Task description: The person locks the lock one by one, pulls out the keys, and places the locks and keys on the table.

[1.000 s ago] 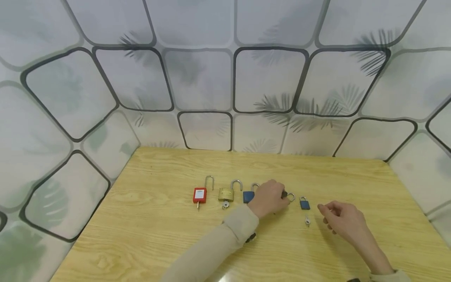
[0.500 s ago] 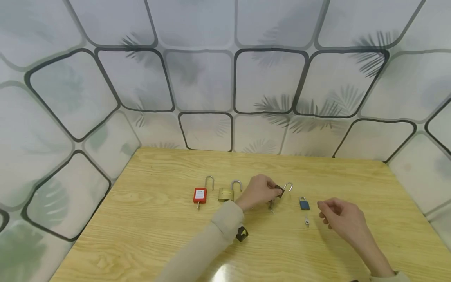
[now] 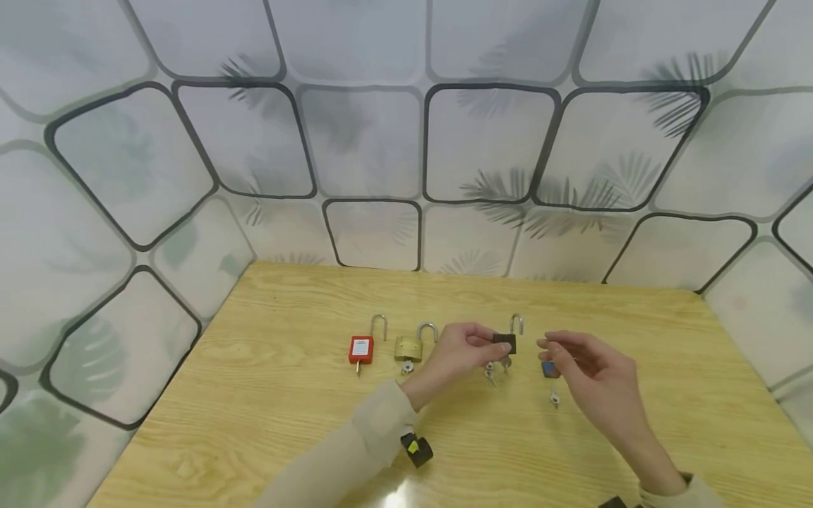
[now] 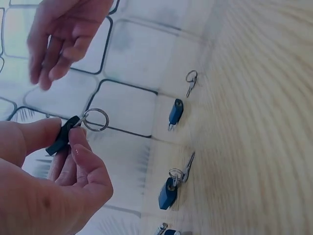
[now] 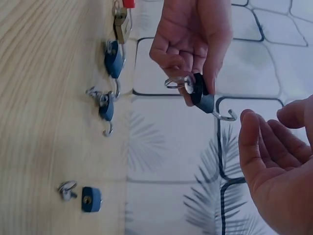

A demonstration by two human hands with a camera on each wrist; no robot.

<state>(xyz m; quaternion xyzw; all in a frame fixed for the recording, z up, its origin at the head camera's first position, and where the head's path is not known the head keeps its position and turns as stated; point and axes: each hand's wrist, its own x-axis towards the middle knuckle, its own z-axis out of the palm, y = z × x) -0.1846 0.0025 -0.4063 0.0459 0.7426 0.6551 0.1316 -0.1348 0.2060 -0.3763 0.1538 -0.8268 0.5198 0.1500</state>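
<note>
My left hand [image 3: 454, 356] pinches a small dark padlock [image 3: 504, 343] between thumb and fingers, raised above the table. Its shackle stands unlocked and points up in the head view. A key with a ring [image 4: 97, 120] sits in its keyhole. Facing it, my right hand [image 3: 600, 374] holds nothing; its loosely bent fingertips are close to the shackle in the right wrist view. Below the right fingers lies a small blue padlock [image 5: 91, 199] with its shackle closed, partly covered in the head view. Loose keys [image 3: 555, 399] lie in front of it.
Along a row on the wooden table [image 3: 254, 395] lie a red padlock [image 3: 360, 349], a brass padlock [image 3: 408, 348], a larger blue padlock [image 5: 113, 58] and a smaller blue one [image 5: 106, 108], all unlocked with keys. A patterned wall [image 3: 375, 233] rises behind the table.
My left hand has lifted the dark padlock off the row and turned its shackle upward. My right hand has moved left and away from me, toward the padlock.
</note>
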